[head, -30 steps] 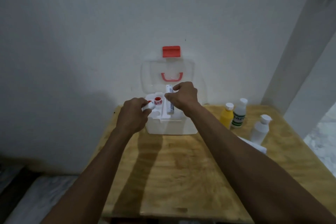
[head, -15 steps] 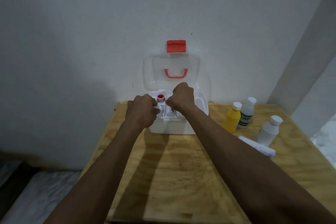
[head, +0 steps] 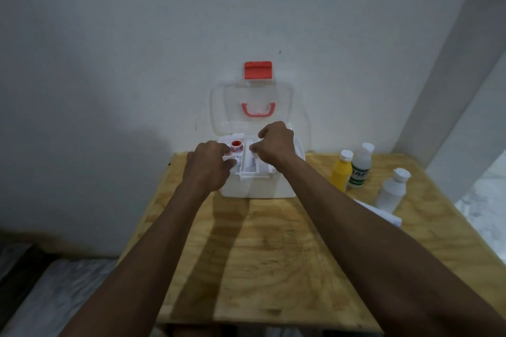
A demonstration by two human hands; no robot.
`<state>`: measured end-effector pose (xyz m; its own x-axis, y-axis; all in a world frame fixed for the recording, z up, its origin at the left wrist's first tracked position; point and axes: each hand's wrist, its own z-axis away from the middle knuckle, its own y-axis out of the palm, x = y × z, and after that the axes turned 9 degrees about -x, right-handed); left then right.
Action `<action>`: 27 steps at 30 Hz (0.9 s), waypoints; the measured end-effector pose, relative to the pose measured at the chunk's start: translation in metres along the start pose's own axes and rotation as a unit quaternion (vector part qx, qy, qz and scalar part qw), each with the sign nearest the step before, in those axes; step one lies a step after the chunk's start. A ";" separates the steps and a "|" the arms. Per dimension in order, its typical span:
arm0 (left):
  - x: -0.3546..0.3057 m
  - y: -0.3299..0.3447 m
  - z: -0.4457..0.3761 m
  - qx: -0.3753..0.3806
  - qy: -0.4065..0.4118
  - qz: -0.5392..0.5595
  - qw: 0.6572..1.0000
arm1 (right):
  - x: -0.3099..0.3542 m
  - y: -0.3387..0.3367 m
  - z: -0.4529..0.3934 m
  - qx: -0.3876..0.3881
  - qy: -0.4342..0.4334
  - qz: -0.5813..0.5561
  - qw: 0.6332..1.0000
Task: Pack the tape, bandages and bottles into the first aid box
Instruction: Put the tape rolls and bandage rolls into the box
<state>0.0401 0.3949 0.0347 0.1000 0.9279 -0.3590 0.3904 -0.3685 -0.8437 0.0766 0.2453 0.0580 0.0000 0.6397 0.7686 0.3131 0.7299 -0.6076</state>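
The white first aid box [head: 257,187] stands at the table's back edge, its clear lid [head: 253,107] open against the wall. A red-cored tape roll [head: 236,145] sits in the inner tray's back left cell. A wrapped bandage roll [head: 250,163] lies in the long middle slot. My left hand [head: 206,168] is closed around a small white and red tape roll [head: 227,157] over the tray's left side. My right hand [head: 275,143] hovers over the far end of the bandage roll, thumb and forefinger slightly apart, nothing between them. Right of the box stand a yellow bottle [head: 341,172], a green-labelled bottle [head: 361,169] and a white bottle [head: 391,192].
A white wrapped bandage pack [head: 384,215] lies on the wooden table [head: 262,254] beside my right forearm. The white wall rises directly behind the box, and a pillar [head: 449,90] stands at the right. The table's left edge drops to a marbled floor [head: 54,295].
My right hand has laid the bandage roll into the tray's long slot and lifted off it. My left hand has brought its small tape roll down onto the tray's left side.
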 end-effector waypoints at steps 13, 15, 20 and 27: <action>-0.085 0.003 0.077 -0.023 0.067 0.118 0.990 | -0.081 -0.116 0.047 -0.024 -0.036 0.040 0.998; -0.102 0.015 0.094 0.010 0.099 0.128 0.987 | -0.104 -0.132 0.055 -0.033 -0.047 0.087 0.995; -0.135 0.051 0.121 0.090 0.184 0.129 0.970 | -0.150 -0.151 0.071 0.003 -0.059 0.202 0.978; -0.169 0.073 0.128 0.189 0.288 0.092 0.934 | -0.173 -0.142 0.073 0.052 -0.057 0.262 0.962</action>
<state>-0.0655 0.2040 -0.0171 0.6515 0.6831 -0.3300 -0.0230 -0.4170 -0.9086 -0.0373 0.0488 -0.0029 0.0257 0.9445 0.3276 0.2016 0.3160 -0.9271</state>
